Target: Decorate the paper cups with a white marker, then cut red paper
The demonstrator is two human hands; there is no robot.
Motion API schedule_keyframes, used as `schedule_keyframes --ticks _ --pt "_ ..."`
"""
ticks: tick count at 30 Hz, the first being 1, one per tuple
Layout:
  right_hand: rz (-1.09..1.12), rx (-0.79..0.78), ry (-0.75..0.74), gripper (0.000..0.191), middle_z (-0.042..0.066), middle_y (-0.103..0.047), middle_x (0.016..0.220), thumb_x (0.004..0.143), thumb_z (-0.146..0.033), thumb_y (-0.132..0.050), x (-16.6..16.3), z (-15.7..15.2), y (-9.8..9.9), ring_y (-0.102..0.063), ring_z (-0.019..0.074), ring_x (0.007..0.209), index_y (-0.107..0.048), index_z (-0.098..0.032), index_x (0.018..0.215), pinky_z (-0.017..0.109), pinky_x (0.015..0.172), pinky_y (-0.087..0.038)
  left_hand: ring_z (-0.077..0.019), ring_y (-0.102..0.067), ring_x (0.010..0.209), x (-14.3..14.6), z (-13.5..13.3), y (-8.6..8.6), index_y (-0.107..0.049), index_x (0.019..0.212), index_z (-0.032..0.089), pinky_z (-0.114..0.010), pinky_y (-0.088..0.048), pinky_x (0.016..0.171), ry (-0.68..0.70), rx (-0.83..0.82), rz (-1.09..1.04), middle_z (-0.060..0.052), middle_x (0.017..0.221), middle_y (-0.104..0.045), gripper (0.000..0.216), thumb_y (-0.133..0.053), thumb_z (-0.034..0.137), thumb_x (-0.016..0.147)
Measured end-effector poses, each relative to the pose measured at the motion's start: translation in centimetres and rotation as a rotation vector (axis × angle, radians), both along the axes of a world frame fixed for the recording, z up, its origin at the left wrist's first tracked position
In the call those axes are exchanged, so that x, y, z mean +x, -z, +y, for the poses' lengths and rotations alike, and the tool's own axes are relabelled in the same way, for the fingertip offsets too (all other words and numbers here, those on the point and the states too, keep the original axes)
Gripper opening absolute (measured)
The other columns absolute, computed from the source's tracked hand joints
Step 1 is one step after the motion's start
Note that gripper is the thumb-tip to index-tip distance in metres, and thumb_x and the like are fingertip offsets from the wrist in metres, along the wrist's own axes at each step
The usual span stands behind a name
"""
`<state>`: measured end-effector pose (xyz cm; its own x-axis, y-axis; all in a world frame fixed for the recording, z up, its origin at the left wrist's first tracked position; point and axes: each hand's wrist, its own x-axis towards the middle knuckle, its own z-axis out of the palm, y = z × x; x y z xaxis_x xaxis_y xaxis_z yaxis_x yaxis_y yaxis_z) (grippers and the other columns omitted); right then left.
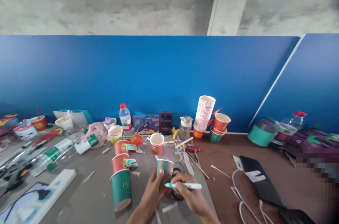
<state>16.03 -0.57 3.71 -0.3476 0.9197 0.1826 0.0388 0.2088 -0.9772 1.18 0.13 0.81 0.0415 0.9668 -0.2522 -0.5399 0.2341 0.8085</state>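
My left hand (155,185) is wrapped round the side of a paper cup (166,169) coloured green over red, tilted a little above the grey table. In my right hand (185,191) is a white marker (194,186) with a green tip, pointing left. The tip meets the cup's side or lies just in front of it; I cannot tell which. Partly hidden behind my right hand is a black roll of tape (175,172). To the left, a green paper cup (120,190) lies in a row with red paper cups (119,162).
A tall stack of white cups (204,114) stands by the blue partition (169,72). Red and green cups (221,123), a glass jar (185,128) and a water bottle (125,119) are near it. Plastic bottles (59,151) lie left; a black power bank (262,180) with white cables lies right.
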Motion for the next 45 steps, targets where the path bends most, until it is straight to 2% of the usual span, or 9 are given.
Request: schedule_keyframes --ticks 6,11,14,20,25,31,36,42,45 --pt "-0.077 0.049 -0.036 0.021 0.0 -0.054 0.058 0.078 -0.028 -0.051 -0.1 -0.1 -0.5 -0.044 0.0127 0.054 -0.066 -0.018 0.067 0.023 0.051 -0.033 -0.0201 -0.064 0.071 0.2 -0.1 -0.6 -0.065 0.093 0.015 -0.027 -0.047 0.059 -0.018 -0.011 -0.012 -0.008 0.08 -0.07 0.052 -0.074 0.052 0.057" --pt "-0.024 0.03 0.01 0.024 0.0 -0.053 0.058 0.08 -0.034 -0.051 0.1 -0.2 -0.5 -0.042 0.012 0.051 -0.067 -0.018 0.071 0.023 0.049 -0.033 -0.0158 -0.06 0.057 0.2 0.0 -0.4 -0.064 0.098 0.015 -0.024 -0.043 0.05 -0.009 -0.021 0.003 -0.006 0.073 -0.068 0.057 -0.073 0.053 0.056" --pt "-0.037 0.016 -0.051 0.026 0.0 -0.054 0.057 0.079 -0.035 -0.052 0.0 -0.1 -0.5 -0.045 0.0124 0.053 -0.067 -0.017 0.068 0.023 0.051 -0.034 -0.0184 -0.063 0.066 0.1 0.1 -0.1 -0.065 0.097 0.014 -0.026 -0.046 0.056 -0.016 -0.006 0.002 -0.008 0.078 -0.07 0.056 -0.073 0.053 0.057" --pt "0.152 -0.092 0.128 0.028 -0.001 -0.053 0.055 0.076 -0.042 -0.056 0.2 0.6 0.5 -0.045 0.0116 0.05 -0.065 -0.016 0.072 0.023 0.05 -0.035 -0.0135 -0.06 0.056 -0.1 0.1 -0.4 -0.066 0.088 0.013 -0.024 -0.045 0.053 -0.019 -0.063 -0.04 -0.005 0.069 -0.069 0.043 -0.072 0.048 0.062" --pt "0.165 -0.123 0.054 0.032 -0.001 -0.054 0.055 0.076 -0.046 -0.058 0.2 0.9 1.4 -0.046 0.0113 0.049 -0.066 -0.016 0.072 0.022 0.047 -0.035 -0.0146 -0.06 0.056 -0.4 0.2 0.0 -0.066 0.081 0.012 -0.025 -0.043 0.053 0.0 -0.079 -0.108 -0.005 0.067 -0.068 0.038 -0.069 0.048 0.067" --pt "0.246 -0.103 0.352 0.036 0.001 -0.057 0.058 0.072 -0.051 -0.063 0.5 1.5 1.2 -0.05 0.014 0.054 -0.066 -0.015 0.072 0.024 0.053 -0.041 -0.0176 -0.062 0.055 -0.5 0.1 -0.5 -0.064 0.08 0.011 -0.028 -0.046 0.056 0.024 -0.139 -0.099 -0.007 0.063 -0.068 0.042 -0.069 0.05 0.065" --pt "0.233 -0.16 0.194 0.037 0.0 -0.055 0.055 0.071 -0.052 -0.063 0.1 1.2 1.0 -0.049 0.0127 0.051 -0.067 -0.015 0.071 0.023 0.049 -0.039 -0.0175 -0.062 0.056 -0.4 0.0 -0.6 -0.065 0.078 0.011 -0.027 -0.046 0.055 0.03 -0.135 -0.096 -0.007 0.065 -0.069 0.041 -0.066 0.051 0.068" --pt "0.225 -0.087 0.275 0.033 0.001 -0.057 0.06 0.075 -0.048 -0.061 0.4 1.2 1.6 -0.051 0.0137 0.056 -0.067 -0.015 0.076 0.024 0.054 -0.041 -0.0152 -0.06 0.053 -0.1 0.1 0.1 -0.066 0.085 0.012 -0.025 -0.045 0.053 0.015 -0.042 -0.057 -0.006 0.063 -0.068 0.044 -0.068 0.052 0.066" --pt "0.162 -0.084 0.126 0.032 0.001 -0.055 0.058 0.077 -0.046 -0.059 0.4 1.0 1.6 -0.048 0.0122 0.053 -0.066 -0.015 0.074 0.023 0.05 -0.038 -0.0155 -0.062 0.057 -0.1 0.1 0.0 -0.066 0.088 0.011 -0.026 -0.046 0.056 0.007 -0.038 -0.053 -0.006 0.068 -0.07 0.043 -0.066 0.05 0.068"
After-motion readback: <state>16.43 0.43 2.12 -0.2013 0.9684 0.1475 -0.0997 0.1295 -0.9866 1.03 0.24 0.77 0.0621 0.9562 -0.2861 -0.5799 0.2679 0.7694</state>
